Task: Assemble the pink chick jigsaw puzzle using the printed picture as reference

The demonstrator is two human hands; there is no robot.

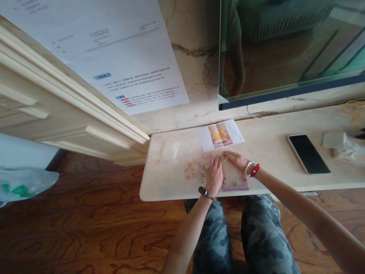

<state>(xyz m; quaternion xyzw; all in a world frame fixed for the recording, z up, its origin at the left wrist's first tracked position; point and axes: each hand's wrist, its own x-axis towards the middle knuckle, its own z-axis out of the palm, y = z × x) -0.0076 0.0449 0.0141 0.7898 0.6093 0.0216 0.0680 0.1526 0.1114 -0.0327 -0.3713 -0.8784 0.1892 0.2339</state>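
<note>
Several small pink and orange puzzle pieces (193,170) lie scattered on a pale marble tabletop (168,182). My left hand (214,173) rests flat among them, fingers stretched out, a ring on one finger. My right hand (235,160) lies just to its right, fingers extended toward the pieces, over a partly built pink puzzle board (236,184). Behind the hands lies a reference picture (221,135) of a yellow cartoon figure on white paper.
A black phone (308,153) lies face down to the right, with a white packet (335,140) and plastic beyond it. A glass tank (285,49) stands behind. A printed sheet (119,57) hangs on the wall. Wooden floor and a plastic bag (23,184) lie left.
</note>
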